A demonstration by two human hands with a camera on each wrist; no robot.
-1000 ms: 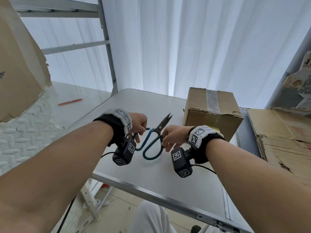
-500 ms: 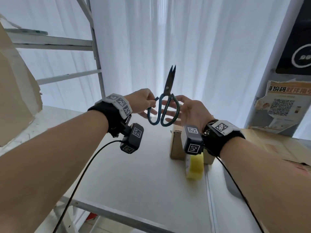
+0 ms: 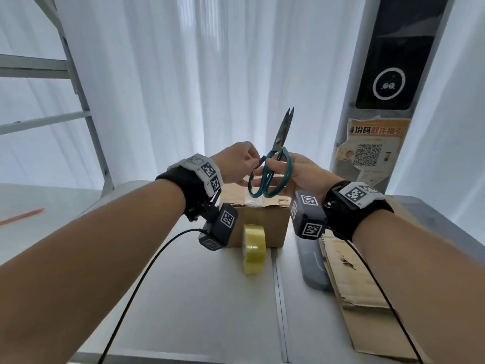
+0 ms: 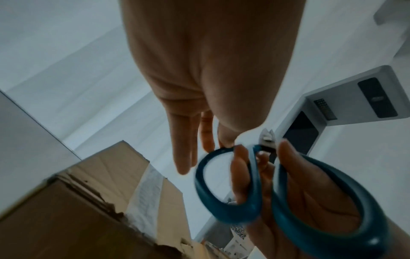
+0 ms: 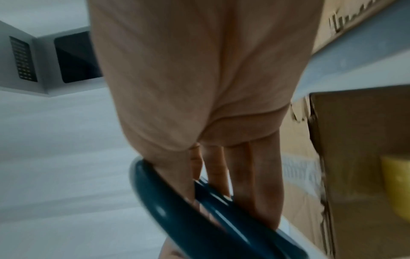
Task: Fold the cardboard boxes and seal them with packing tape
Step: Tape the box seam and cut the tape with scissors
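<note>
Scissors (image 3: 273,169) stand blades-up between both hands: right hand (image 3: 301,174) has fingers threaded through the loops, left hand (image 3: 237,164) pinches one loop's rim. A fumbled handover could drop them point-first onto the tape roll (image 3: 254,248) or the taped box (image 3: 262,222) beyond on the table (image 3: 183,298).

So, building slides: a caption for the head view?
Both hands hold teal-handled scissors upright above a taped cardboard box and tape roll.
</note>
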